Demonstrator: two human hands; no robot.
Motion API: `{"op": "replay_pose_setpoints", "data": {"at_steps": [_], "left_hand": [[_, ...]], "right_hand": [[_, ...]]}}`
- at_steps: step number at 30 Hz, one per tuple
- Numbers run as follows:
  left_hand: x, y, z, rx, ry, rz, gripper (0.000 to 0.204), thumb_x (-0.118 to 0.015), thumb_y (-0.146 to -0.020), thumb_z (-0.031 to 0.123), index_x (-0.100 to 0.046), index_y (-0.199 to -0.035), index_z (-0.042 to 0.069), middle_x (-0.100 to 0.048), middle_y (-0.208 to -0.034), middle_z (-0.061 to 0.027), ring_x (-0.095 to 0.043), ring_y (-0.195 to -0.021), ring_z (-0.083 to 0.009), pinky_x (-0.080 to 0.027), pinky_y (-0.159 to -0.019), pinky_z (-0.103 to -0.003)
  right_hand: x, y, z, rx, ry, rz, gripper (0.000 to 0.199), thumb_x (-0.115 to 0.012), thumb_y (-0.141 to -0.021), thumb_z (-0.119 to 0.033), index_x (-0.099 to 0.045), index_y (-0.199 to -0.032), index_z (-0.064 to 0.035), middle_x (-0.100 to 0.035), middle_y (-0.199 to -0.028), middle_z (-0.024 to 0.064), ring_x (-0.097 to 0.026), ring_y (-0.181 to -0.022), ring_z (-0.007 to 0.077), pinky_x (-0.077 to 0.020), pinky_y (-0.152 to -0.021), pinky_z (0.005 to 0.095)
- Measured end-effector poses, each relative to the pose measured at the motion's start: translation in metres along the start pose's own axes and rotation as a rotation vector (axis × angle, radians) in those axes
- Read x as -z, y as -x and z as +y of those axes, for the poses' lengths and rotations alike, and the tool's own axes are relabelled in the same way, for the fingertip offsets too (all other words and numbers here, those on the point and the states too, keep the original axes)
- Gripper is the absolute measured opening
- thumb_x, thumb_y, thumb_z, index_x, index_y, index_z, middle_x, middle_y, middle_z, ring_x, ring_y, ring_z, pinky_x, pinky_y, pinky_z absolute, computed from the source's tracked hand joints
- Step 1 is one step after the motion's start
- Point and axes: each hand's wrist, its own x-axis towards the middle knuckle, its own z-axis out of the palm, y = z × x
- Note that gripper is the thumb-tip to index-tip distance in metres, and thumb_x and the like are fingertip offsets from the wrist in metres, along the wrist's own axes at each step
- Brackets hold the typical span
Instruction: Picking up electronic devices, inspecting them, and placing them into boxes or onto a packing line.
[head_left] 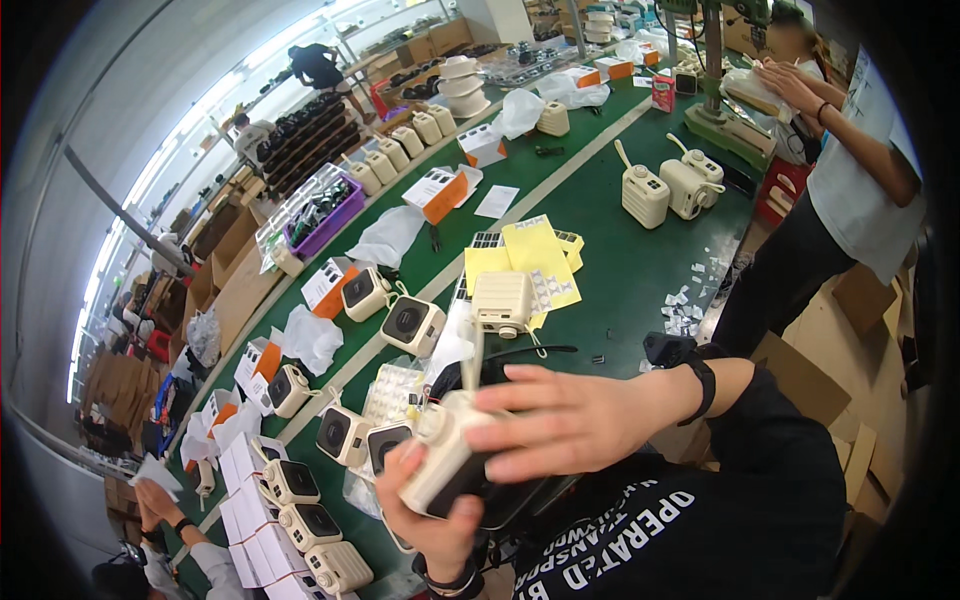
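Observation:
My left hand (440,530) is closed round a small cream boxy device (437,458) with a knob and a loop strap, tilted close to my body. Its dark front is partly visible below my right hand (560,418). The fingers of that hand stretch flat across the device's upper side, touching it and slightly blurred. Just beyond, another cream device (502,298) with a ribbed back rests by yellow sticker sheets (540,262). Similar devices with round dark fronts, one of them (412,325), stand to the left of my hands.
White-and-orange boxes (437,193) and plastic bags (388,237) line the green table (600,265). Two cream devices (645,195) stand near a drill press (715,120). Paper scraps (683,315) lie at the right edge. Co-workers' hands (790,88) show at far right and lower left.

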Motion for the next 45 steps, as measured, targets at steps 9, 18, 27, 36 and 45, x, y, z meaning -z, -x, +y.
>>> {"op": "replay_pose_setpoints", "data": {"at_steps": [9, 18, 27, 36, 45], "left_hand": [[-0.001, -0.02, -0.002, 0.902, 0.843, 0.175, 0.049, -0.042, -0.089, 0.043, -0.047, -0.122, 0.007, -0.056, -0.113, -0.0109, -0.057, -0.1, -0.0233, -0.047, -0.085, -0.039], [-0.006, -0.016, -0.006, 1.147, 1.616, 0.106, 0.056, -0.04, -0.089, 0.047, -0.041, -0.127, 0.005, -0.05, -0.119, -0.0226, -0.051, -0.105, -0.0414, -0.051, -0.081, -0.05], [-0.03, -0.011, 0.013, 0.726, 0.716, 0.267, 0.051, -0.04, -0.092, 0.043, -0.042, -0.124, 0.004, -0.052, -0.118, -0.0072, -0.052, -0.106, -0.0187, -0.041, -0.089, -0.032], [-0.035, -0.005, 0.009, 0.446, 0.426, 0.293, 0.048, -0.04, -0.092, 0.041, -0.044, -0.119, 0.001, -0.056, -0.11, -0.0093, -0.058, -0.095, -0.0172, -0.046, -0.082, -0.031], [-0.022, -0.003, -0.003, 0.477, 0.437, 0.13, 0.055, -0.04, -0.093, 0.04, -0.028, -0.131, 0.003, -0.046, -0.121, -0.0118, -0.048, -0.109, -0.0205, -0.04, -0.091, -0.033]], "right_hand": [[-0.018, -0.002, -0.005, -0.71, -0.876, 0.172, 0.092, -0.073, -0.073, -0.025, -0.013, -0.138, -0.0007, -0.024, -0.139, 0.0156, -0.028, -0.128, 0.0272, -0.0255, -0.104, 0.0398], [-0.043, -0.008, -0.018, -0.892, -1.226, 0.381, 0.095, -0.073, -0.073, -0.017, -0.007, -0.14, -0.0048, -0.025, -0.138, 0.0138, -0.031, -0.126, 0.0228, -0.0244, -0.104, 0.037], [-0.056, -0.01, -0.012, -0.817, -1.667, 0.511, 0.097, -0.075, -0.069, -0.007, -0.01, -0.141, -0.0064, -0.029, -0.138, 0.0083, -0.033, -0.124, 0.0182, -0.0262, -0.104, 0.0345], [-0.086, 0.014, 0.005, -0.715, -1.842, 0.381, 0.078, -0.079, -0.062, -0.005, -0.036, -0.128, -0.005, -0.05, -0.121, 0.0071, -0.047, -0.112, 0.0159, -0.0376, -0.096, 0.035], [-0.069, 0.006, 0.005, -0.597, -1.6, 0.316, 0.092, -0.08, -0.061, -0.011, -0.026, -0.135, -0.0042, -0.043, -0.126, 0.0093, -0.044, -0.112, 0.016, -0.0381, -0.094, 0.0333]]}}
